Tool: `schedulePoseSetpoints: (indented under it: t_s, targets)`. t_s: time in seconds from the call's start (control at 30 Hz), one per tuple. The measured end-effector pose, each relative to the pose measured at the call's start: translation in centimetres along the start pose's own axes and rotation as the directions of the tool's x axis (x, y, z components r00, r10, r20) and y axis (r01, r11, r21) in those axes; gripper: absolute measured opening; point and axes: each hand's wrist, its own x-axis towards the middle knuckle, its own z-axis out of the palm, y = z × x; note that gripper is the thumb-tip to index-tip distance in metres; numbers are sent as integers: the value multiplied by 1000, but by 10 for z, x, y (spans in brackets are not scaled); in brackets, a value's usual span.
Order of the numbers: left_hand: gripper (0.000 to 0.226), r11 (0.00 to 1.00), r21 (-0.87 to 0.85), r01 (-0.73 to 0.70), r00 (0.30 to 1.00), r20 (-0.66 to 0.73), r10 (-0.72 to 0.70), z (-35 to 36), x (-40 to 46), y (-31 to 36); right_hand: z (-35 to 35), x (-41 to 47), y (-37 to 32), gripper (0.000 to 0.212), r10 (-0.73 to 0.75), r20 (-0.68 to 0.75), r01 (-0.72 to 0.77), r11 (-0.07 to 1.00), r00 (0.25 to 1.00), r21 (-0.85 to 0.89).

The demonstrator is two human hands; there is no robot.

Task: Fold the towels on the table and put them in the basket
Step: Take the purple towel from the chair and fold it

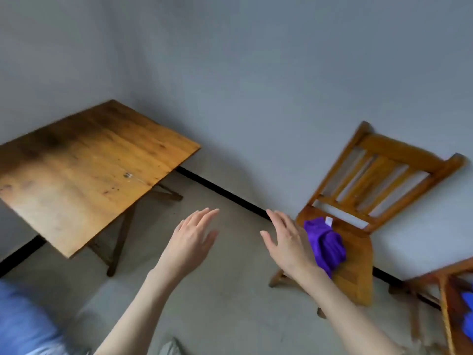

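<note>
Both my hands hang in the air over the floor, fingers straight and spread, holding nothing: my left hand [190,242] beside the table [84,170], my right hand [288,243] just in front of the chair [358,254]. On its seat lies a purple towel [326,244], crumpled and bunched, unfolded, with a small white tag at its far edge. At the right edge, blue cloth [468,313] shows on another wooden seat.

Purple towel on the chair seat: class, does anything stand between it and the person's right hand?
Nothing visible does. The right hand, open, hangs just left of the purple towel, which lies bunched on the chair seat, with nothing between them.
</note>
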Motion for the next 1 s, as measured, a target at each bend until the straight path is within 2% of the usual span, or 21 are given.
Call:
schedulePoseSetpoints:
  t_s: [0.27,0.5,0.63,0.8,1.0]
  targets:
    - [48,979,-90,-184,960,198,199,103,46,120,-30,-65,147,53,274,-29,-273,962,961,28]
    - [47,962,-101,-255,888,368,274,185,100,162,-12,-61,239,53,423,32,-424,903,906,71]
    - [47,970,-122,-209,843,480,242,247,140,164,16,-30,293,51,492,102,-502,859,864,104]
    - [46,993,-85,-80,705,700,116,330,172,151,69,18,352,47,541,303,-591,800,784,100]
    - [46,1000,-7,2,602,799,4,412,209,126,137,52,408,42,545,401,-625,774,736,96]
